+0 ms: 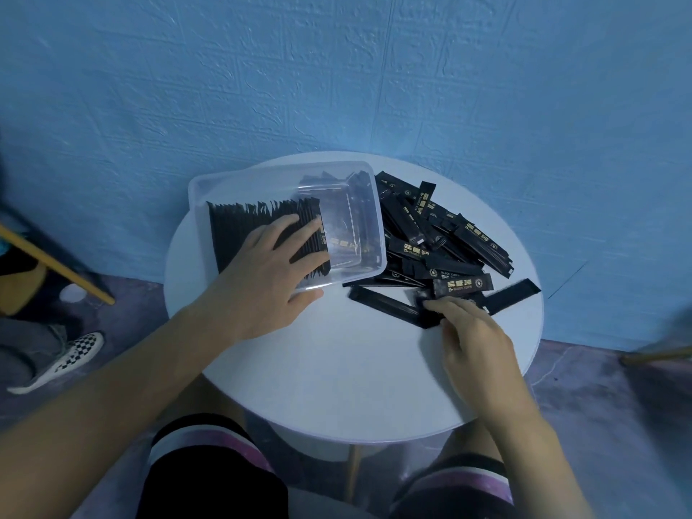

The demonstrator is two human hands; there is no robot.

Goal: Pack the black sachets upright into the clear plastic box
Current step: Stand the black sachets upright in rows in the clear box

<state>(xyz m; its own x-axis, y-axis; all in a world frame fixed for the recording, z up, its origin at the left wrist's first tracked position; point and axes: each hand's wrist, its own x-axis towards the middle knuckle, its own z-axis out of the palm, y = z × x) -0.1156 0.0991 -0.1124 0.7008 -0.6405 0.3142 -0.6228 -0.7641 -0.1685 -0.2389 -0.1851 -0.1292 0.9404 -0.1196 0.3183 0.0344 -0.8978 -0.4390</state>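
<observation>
Your left hand point(262, 271) lies flat, fingers straight, on the row point(239, 226) standing in the box point(209, 181) — brace it there. Your right hand point(472, 339) pinches a sachet point(389, 307) on the counter point(337, 368) right of the box — slot it upright against the row.

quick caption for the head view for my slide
Left hand presses upright black sachets in the clear plastic box; right hand grips a loose sachet on the white table.

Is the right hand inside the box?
No: the right hand grips a loose sachet on the table, outside the box.
</observation>
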